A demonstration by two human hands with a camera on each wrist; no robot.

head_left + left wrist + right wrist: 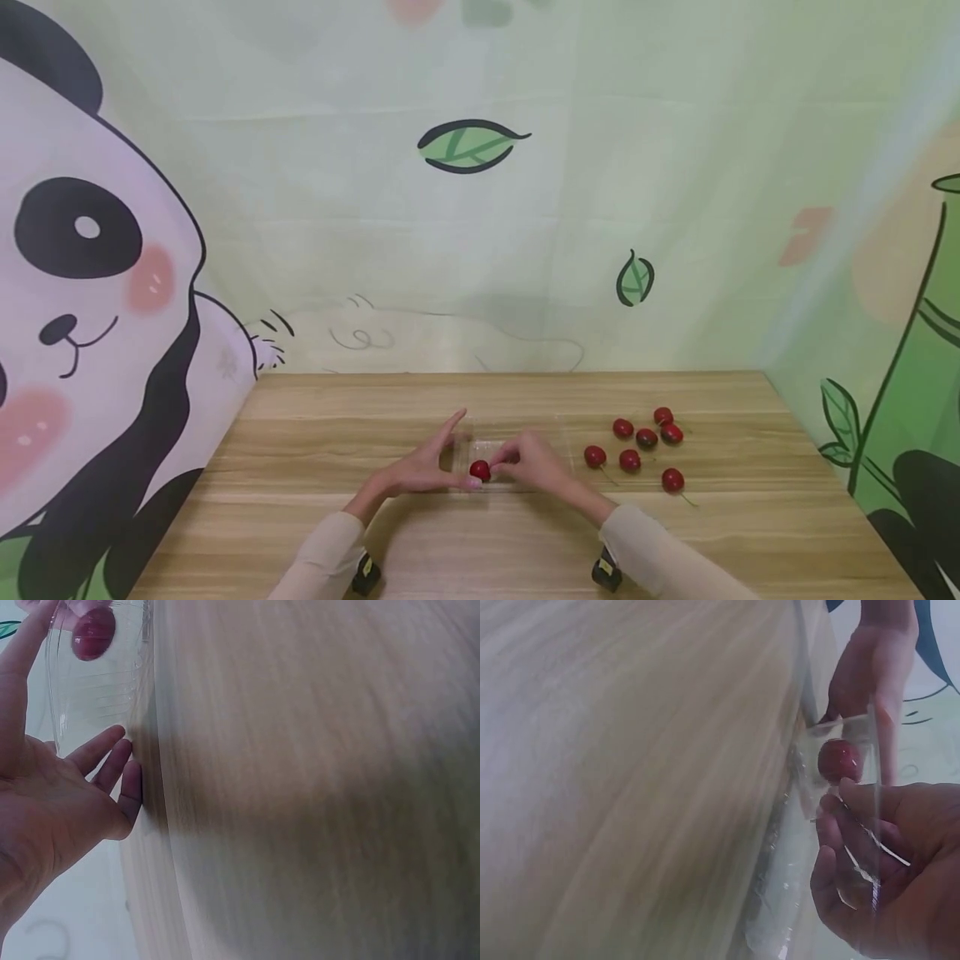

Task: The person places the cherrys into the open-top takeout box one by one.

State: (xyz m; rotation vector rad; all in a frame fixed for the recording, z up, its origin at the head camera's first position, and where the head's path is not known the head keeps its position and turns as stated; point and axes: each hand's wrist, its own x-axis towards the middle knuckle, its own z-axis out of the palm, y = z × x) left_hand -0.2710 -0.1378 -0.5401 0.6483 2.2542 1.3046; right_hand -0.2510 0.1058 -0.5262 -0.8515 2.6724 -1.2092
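A clear plastic box (94, 697) lies on the table in front of me, faint against the wood in the head view. My left hand (416, 471) spans its left end, thumb along the near wall and straight fingers touching the end. A dark red cherry (480, 471) is inside the box, near that thumb. My right hand (532, 462) reaches in from the right. Its thumb and index finger (859, 796) pinch together right at the cherry, where a stem would be hidden by the fingertips. The cherry shows whole through the plastic in the left wrist view.
Several loose cherries lie to the right of the box, some with stems showing; the nearest is one cherry (595, 456), the lowest another (672, 480). The wooden table (315, 433) ends at a printed panda backdrop (330, 167).
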